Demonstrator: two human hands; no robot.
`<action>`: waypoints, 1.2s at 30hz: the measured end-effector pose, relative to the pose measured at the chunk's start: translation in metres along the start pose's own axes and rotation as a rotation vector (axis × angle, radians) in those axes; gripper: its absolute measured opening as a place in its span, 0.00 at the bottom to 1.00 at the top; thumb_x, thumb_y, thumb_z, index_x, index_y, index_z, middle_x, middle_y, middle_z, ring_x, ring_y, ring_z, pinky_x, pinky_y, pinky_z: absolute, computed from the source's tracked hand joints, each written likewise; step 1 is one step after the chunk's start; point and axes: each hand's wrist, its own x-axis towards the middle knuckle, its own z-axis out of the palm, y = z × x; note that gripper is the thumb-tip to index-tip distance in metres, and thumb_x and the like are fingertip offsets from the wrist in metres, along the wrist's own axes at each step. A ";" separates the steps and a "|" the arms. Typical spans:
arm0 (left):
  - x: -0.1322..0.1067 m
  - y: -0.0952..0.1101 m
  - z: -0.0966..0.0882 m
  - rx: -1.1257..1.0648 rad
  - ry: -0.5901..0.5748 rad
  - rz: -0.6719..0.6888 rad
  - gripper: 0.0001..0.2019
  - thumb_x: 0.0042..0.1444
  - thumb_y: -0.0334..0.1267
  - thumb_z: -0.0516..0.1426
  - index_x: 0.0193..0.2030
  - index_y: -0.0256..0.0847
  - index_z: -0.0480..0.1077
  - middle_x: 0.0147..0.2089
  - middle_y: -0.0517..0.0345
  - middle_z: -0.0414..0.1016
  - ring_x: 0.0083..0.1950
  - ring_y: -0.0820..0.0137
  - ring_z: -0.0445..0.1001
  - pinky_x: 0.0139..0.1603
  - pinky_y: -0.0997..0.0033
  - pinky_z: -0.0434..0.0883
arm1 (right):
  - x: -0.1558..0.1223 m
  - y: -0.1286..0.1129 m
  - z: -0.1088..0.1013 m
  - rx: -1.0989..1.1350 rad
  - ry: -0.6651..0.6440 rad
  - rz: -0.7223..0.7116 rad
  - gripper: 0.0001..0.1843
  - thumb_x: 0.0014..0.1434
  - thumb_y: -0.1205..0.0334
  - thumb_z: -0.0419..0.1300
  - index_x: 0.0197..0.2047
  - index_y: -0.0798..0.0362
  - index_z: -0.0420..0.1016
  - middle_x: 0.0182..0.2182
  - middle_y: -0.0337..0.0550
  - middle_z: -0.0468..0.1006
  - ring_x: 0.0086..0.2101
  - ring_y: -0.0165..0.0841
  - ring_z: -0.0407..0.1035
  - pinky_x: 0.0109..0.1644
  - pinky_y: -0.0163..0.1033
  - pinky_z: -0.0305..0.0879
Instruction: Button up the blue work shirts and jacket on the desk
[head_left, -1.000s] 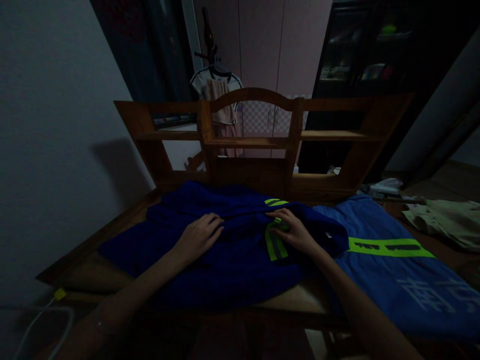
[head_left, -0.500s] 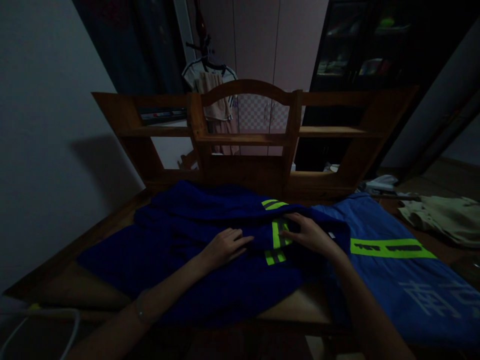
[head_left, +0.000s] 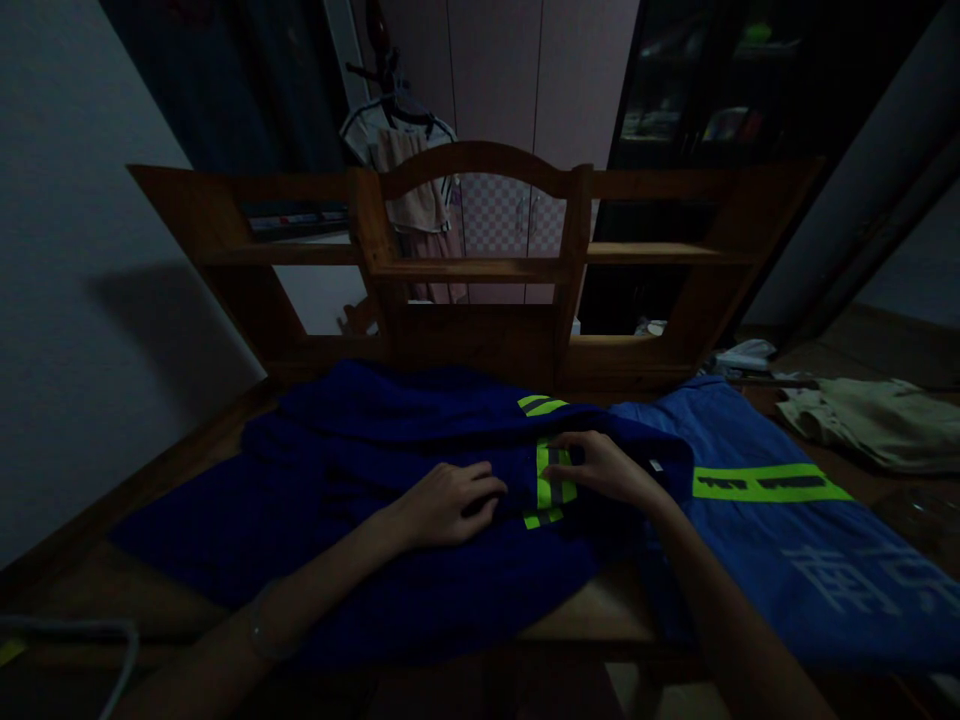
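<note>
A dark blue work jacket (head_left: 420, 440) with yellow-green and grey reflective strips lies spread and rumpled on a wooden surface. My left hand (head_left: 454, 503) rests on the middle of it, fingers curled and thumb drawn in, pinching the cloth. To its right, my right hand (head_left: 600, 468) has thumb and fingers around a fold by the reflective strip (head_left: 553, 480). The cloth between those fingers is partly hidden. Beside the jacket, at the right, lies a lighter blue garment (head_left: 757, 545) with a yellow-green band and pale printed characters; neither hand touches it.
A wooden shelf rack (head_left: 472, 268) stands along the back edge. The wall (head_left: 67, 300) closes off the left side. Folded pale clothing (head_left: 877, 420) lies at the far right. A white tube (head_left: 75, 625) crosses the lower left corner. The room is dim.
My left hand's fingers have curled inward from a straighter pose. My right hand stays at the reflective strip, its fingers shifted slightly. The whole view has shifted a little.
</note>
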 end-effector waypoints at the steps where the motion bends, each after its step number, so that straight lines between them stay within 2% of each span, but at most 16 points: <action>1: 0.009 0.003 -0.005 -0.055 0.037 -0.051 0.13 0.63 0.40 0.49 0.49 0.44 0.69 0.46 0.55 0.68 0.33 0.74 0.69 0.35 0.72 0.66 | 0.001 -0.002 0.001 0.007 0.007 -0.003 0.20 0.52 0.50 0.65 0.44 0.52 0.76 0.41 0.44 0.78 0.41 0.41 0.71 0.45 0.41 0.66; 3: 0.029 0.006 -0.010 -0.121 0.143 -0.120 0.13 0.62 0.44 0.50 0.47 0.43 0.69 0.49 0.53 0.66 0.38 0.72 0.70 0.40 0.70 0.67 | 0.001 -0.005 0.003 0.018 0.040 -0.037 0.15 0.53 0.53 0.64 0.42 0.52 0.76 0.39 0.42 0.77 0.39 0.39 0.71 0.43 0.39 0.65; 5: 0.051 0.002 -0.010 -0.165 0.209 -0.121 0.14 0.59 0.44 0.54 0.49 0.42 0.69 0.50 0.52 0.67 0.47 0.66 0.68 0.47 0.66 0.66 | 0.000 -0.008 0.003 0.037 0.062 -0.095 0.11 0.55 0.57 0.62 0.41 0.52 0.75 0.38 0.41 0.77 0.38 0.37 0.71 0.42 0.37 0.64; 7: 0.068 -0.007 -0.005 -0.234 0.169 -0.061 0.13 0.57 0.41 0.57 0.48 0.42 0.69 0.48 0.52 0.68 0.50 0.65 0.67 0.50 0.66 0.65 | 0.000 -0.010 0.002 0.056 0.062 -0.148 0.09 0.57 0.59 0.61 0.41 0.52 0.76 0.38 0.41 0.76 0.38 0.35 0.70 0.42 0.36 0.63; 10: 0.082 -0.021 0.000 -0.325 0.054 0.013 0.08 0.56 0.37 0.58 0.43 0.40 0.72 0.43 0.54 0.71 0.46 0.67 0.68 0.48 0.69 0.65 | -0.001 -0.012 0.000 0.080 0.051 -0.191 0.08 0.57 0.60 0.61 0.40 0.52 0.76 0.37 0.41 0.76 0.37 0.35 0.70 0.41 0.35 0.63; 12: 0.085 -0.027 -0.001 -0.362 -0.003 0.027 0.07 0.55 0.37 0.59 0.39 0.38 0.71 0.40 0.56 0.71 0.43 0.69 0.68 0.45 0.71 0.64 | -0.002 -0.013 -0.001 0.100 0.036 -0.191 0.09 0.56 0.59 0.62 0.40 0.52 0.77 0.37 0.41 0.76 0.38 0.35 0.70 0.42 0.36 0.63; 16: 0.087 -0.034 -0.008 -0.449 -0.182 0.015 0.10 0.52 0.41 0.60 0.38 0.36 0.71 0.34 0.60 0.70 0.35 0.73 0.68 0.33 0.77 0.62 | -0.004 -0.016 -0.006 0.144 -0.018 -0.146 0.11 0.55 0.56 0.63 0.40 0.51 0.77 0.37 0.39 0.78 0.38 0.35 0.71 0.43 0.35 0.62; 19: 0.089 -0.035 -0.008 -0.473 -0.280 -0.001 0.12 0.52 0.42 0.60 0.39 0.36 0.71 0.31 0.61 0.70 0.32 0.74 0.68 0.30 0.78 0.60 | -0.004 -0.017 -0.010 0.197 -0.092 -0.123 0.13 0.56 0.53 0.62 0.40 0.51 0.78 0.36 0.38 0.78 0.38 0.36 0.71 0.44 0.35 0.62; 23: 0.092 -0.034 -0.004 -0.519 -0.314 -0.026 0.15 0.49 0.44 0.62 0.38 0.35 0.71 0.31 0.61 0.71 0.32 0.74 0.67 0.30 0.78 0.59 | -0.002 -0.015 -0.015 0.333 -0.114 -0.043 0.20 0.59 0.46 0.56 0.38 0.54 0.79 0.35 0.40 0.78 0.39 0.37 0.70 0.44 0.37 0.62; 26: 0.092 -0.033 -0.002 -0.568 -0.296 -0.059 0.16 0.46 0.45 0.64 0.37 0.35 0.71 0.30 0.62 0.70 0.32 0.74 0.67 0.30 0.78 0.59 | -0.001 -0.009 -0.021 0.469 -0.044 0.072 0.26 0.61 0.43 0.51 0.40 0.57 0.79 0.35 0.43 0.77 0.38 0.37 0.70 0.43 0.37 0.62; 29: 0.090 -0.035 0.000 -0.613 -0.301 -0.093 0.18 0.44 0.47 0.65 0.36 0.35 0.72 0.29 0.62 0.70 0.31 0.74 0.66 0.30 0.78 0.59 | -0.003 -0.004 -0.029 0.535 -0.053 0.157 0.29 0.61 0.41 0.51 0.44 0.58 0.78 0.36 0.46 0.77 0.37 0.36 0.70 0.39 0.36 0.63; 33: 0.089 -0.038 0.003 -0.730 -0.360 -0.138 0.20 0.43 0.47 0.65 0.38 0.34 0.72 0.32 0.60 0.72 0.31 0.74 0.67 0.31 0.77 0.60 | -0.011 -0.005 -0.036 0.378 -0.241 0.060 0.25 0.53 0.43 0.61 0.47 0.53 0.77 0.41 0.41 0.78 0.43 0.39 0.69 0.46 0.38 0.64; 36: 0.091 -0.039 0.004 -0.792 -0.472 -0.109 0.20 0.44 0.47 0.65 0.39 0.33 0.73 0.32 0.59 0.73 0.31 0.74 0.67 0.31 0.77 0.61 | -0.016 -0.009 -0.034 0.242 -0.346 -0.046 0.32 0.43 0.48 0.70 0.52 0.48 0.75 0.46 0.37 0.76 0.46 0.41 0.69 0.50 0.38 0.64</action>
